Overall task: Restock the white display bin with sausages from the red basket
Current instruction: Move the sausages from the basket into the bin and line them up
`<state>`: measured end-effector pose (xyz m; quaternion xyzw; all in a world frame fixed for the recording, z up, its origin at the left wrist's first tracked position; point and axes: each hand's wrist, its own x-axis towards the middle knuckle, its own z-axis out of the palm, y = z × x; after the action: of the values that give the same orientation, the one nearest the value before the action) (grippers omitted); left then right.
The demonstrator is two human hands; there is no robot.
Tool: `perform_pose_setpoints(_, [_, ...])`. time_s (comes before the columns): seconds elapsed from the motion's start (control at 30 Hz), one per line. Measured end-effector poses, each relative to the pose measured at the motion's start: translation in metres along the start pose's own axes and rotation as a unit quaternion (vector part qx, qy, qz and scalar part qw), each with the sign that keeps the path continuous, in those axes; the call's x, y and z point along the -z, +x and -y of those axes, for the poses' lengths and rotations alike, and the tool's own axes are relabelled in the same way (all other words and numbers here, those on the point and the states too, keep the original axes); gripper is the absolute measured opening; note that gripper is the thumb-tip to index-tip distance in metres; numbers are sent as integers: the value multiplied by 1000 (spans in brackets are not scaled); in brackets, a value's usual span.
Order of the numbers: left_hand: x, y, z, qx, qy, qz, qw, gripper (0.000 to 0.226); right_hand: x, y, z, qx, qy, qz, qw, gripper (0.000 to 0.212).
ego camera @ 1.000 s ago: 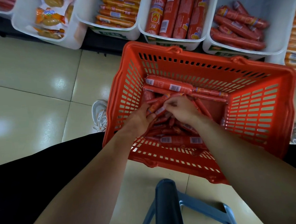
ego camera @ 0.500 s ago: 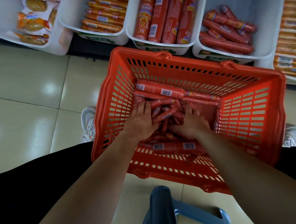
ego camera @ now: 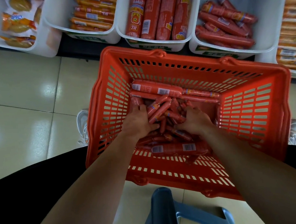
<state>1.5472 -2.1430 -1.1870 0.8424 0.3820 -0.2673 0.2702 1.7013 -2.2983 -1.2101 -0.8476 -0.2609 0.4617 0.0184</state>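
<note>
- Red basket [ego camera: 193, 61]: sitting on the tiled floor [ego camera: 25, 105], between the person's knees and the shelf bins.
- Small sausages [ego camera: 158, 109]: lying in a loose heap in the middle of the red basket's bottom.
- Large sausages [ego camera: 156, 89]: lying crosswise inside the red basket, some along its far wall and one along its near wall.
- Left hand [ego camera: 137, 122]: reaching into the red basket and pressing on the left side of the heap, fingers bent and curling round small sausages, fingertips hidden among them.
- Right hand [ego camera: 194, 120]: reaching in on the right side of the heap, fingers curling likewise into the small sausages, and cupping a cluster against the left hand.
- White display bin [ego camera: 263, 1]: standing just beyond the red basket's far right corner, partly filled, with matching sausages [ego camera: 224, 27] lying in its lower part.
- Neighbouring bin [ego camera: 157, 44]: standing beyond the red basket's far rim and holding thick red sausages.
- Blue stool [ego camera: 162, 209]: showing just short of the red basket's near wall.
- White shoes [ego camera: 83, 125]: flanking the red basket, one on each side.
</note>
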Motion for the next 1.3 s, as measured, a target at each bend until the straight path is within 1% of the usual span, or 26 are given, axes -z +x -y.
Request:
perform_pose_setpoints(0.07, [0, -1, 0, 30, -59, -6, 998, 89, 1, 0, 0, 15, 3, 16, 1000, 97])
perform_pose_setpoints(0.13, [-1, -2, 0, 46, -113, -4, 993, 74, 0, -4, 2, 22, 18, 34, 999, 104])
perform_pose_setpoints(0.17, [-1, -3, -1, 54, -131, 0, 990, 65, 0, -6, 3, 24, 28, 37, 999, 104])
perform_pose_setpoints(0.23, [0, -5, -3, 69, -153, 2, 986, 53, 1, -7, 5, 23, 48, 26, 998, 93])
perform_pose_setpoints(0.3, [2, -6, -5, 86, -171, -1, 981, 48, 1, -7, 6, 28, 65, 23, 997, 76])
perform_pose_setpoints(0.33, [3, -5, -4, 95, -181, -1, 979, 45, 0, -8, 7, 36, 68, 23, 997, 70])
perform_pose_setpoints(0.4, [6, -5, 0, 107, -192, 3, 976, 40, -4, -8, 9, 41, 69, 22, 997, 66])
perform_pose_setpoints(0.5, [10, -5, 8, 106, -210, 17, 972, 42, -4, -7, 14, 32, 73, 46, 996, 72])
perform_pose_setpoints(0.57, [14, -9, 11, 105, -216, 36, 970, 36, -1, -6, 16, 28, 76, 53, 995, 71])
perform_pose_setpoints(0.67, [17, -13, 13, 108, -217, 61, 968, 30, -1, -10, 16, 45, 91, 31, 994, 60])
perform_pose_setpoints(0.83, [26, -20, 9, 113, -195, 61, 972, 28, 23, -20, 17, 50, 204, -5, 978, 35])
perform_pose_setpoints(0.93, [41, -30, 2, 111, -173, 53, 977, 35, 46, -31, 18, 70, 199, -6, 978, 27])
perform_pose_setpoints(1.03, [61, -46, -6, 106, -153, 19, 982, 36, 68, -49, 21, 89, 172, -13, 981, 33])
perform_pose_setpoints(1.13, [80, -66, -16, 85, -155, -10, 984, 37, 83, -68, 22, 85, 176, -36, 980, 29])
perform_pose_setpoints(1.2, [92, -78, -21, 73, -148, -21, 986, 34, 93, -82, 22, 83, 184, -57, 978, 31])
perform_pose_setpoints(1.27, [104, -89, -27, 61, -138, -27, 988, 28, 107, -99, 22, 99, 185, -71, 975, 27])
perform_pose_setpoints(1.3, [110, -95, -30, 56, -130, -30, 989, 29, 116, -109, 23, 109, 184, -77, 974, 23])
